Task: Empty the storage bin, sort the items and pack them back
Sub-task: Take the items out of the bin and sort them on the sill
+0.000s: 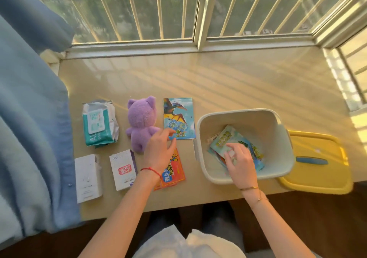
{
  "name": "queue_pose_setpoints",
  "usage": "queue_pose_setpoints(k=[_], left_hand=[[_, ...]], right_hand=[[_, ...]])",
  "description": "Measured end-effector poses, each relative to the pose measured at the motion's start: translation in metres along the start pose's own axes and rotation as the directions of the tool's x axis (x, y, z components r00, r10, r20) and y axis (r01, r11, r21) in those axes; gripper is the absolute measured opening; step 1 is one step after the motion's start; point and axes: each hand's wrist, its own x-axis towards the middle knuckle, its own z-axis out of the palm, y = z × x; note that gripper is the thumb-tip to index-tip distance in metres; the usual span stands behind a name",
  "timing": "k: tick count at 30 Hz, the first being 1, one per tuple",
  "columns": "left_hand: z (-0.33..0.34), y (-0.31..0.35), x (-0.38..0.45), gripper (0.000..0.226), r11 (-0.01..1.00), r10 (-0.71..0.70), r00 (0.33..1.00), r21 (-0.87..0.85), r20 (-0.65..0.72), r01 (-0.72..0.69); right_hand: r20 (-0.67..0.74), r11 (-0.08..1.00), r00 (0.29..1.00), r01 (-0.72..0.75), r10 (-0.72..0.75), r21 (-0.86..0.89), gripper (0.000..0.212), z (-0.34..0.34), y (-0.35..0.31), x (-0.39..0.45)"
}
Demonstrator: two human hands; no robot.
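The right hand (239, 162) reaches down into the storage bin (282, 164) at centre right, fingers curled on the top booklet (228, 138) of a small pile inside; whether it truly grips it or only rests on it is hard to tell. The left hand (158, 148) hovers at the middle of the frame, fingers loosely spread and holding nothing, above an orange packet (176, 166) and just beside a purple plush bear (141, 120). Right of the bear lies a dinosaur picture card (178, 115). Towards the left of the tabletop (218, 83) sit a pack of wet wipes (99, 122), and below it a white box (88, 178) and a white carton with a red stamp (123, 169). A yellow lid (317, 158) lies just right of the bin. A blue blanket (29, 109) fills the left edge.
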Motion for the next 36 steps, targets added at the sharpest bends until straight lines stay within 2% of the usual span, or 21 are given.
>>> queue_pose_setpoints(k=[4, 9, 16, 21, 24, 27, 29, 32, 36], left_hand=[[0.043, 0.04, -0.014, 0.019, 0.995, -0.077, 0.997, -0.06, -0.024, 0.075], [0.128, 0.077, -0.009, 0.021, 0.96, -0.271, 0.96, -0.059, 0.071, 0.275], [0.231, 0.097, 0.007, 0.04, 0.801, -0.59, 0.791, -0.005, 0.161, 0.598], [0.269, 0.086, 0.013, 0.044, 0.714, -0.696, 0.703, 0.045, 0.148, 0.698], [0.282, 0.082, 0.015, 0.038, 0.663, -0.743, 0.647, 0.053, 0.171, 0.747], [0.288, 0.083, 0.016, 0.019, 0.576, -0.802, 0.582, -0.085, 0.13, 0.813], [0.285, 0.086, 0.015, 0.015, 0.561, -0.811, 0.583, -0.217, 0.051, 0.799], [0.266, 0.096, 0.008, 0.013, 0.615, -0.755, 0.65, -0.439, -0.088, 0.655], [0.231, 0.106, -0.007, 0.016, 0.727, -0.658, 0.7, -0.476, -0.277, 0.495]], right_hand=[[0.06, 0.995, 0.995, -0.081, 0.084, -0.054, 0.025, -0.028, 0.068, 0.025], [0.211, 0.986, 0.967, -0.125, 0.145, -0.107, 0.028, -0.039, 0.135, 0.057], [0.403, 0.986, 0.902, -0.124, 0.157, -0.107, 0.035, -0.02, 0.187, 0.095], [0.437, 0.987, 0.886, -0.13, 0.157, -0.091, 0.038, 0.004, 0.205, 0.114], [0.451, 0.987, 0.878, -0.131, 0.159, -0.092, 0.036, 0.014, 0.214, 0.118], [0.47, 0.989, 0.871, -0.125, 0.145, -0.075, 0.034, 0.02, 0.219, 0.119], [0.472, 0.991, 0.871, -0.12, 0.134, -0.059, 0.035, 0.023, 0.22, 0.12], [0.49, 0.993, 0.864, -0.106, 0.114, -0.043, 0.035, 0.028, 0.215, 0.121], [0.502, 0.994, 0.859, -0.102, 0.102, -0.027, 0.035, 0.038, 0.205, 0.117]])
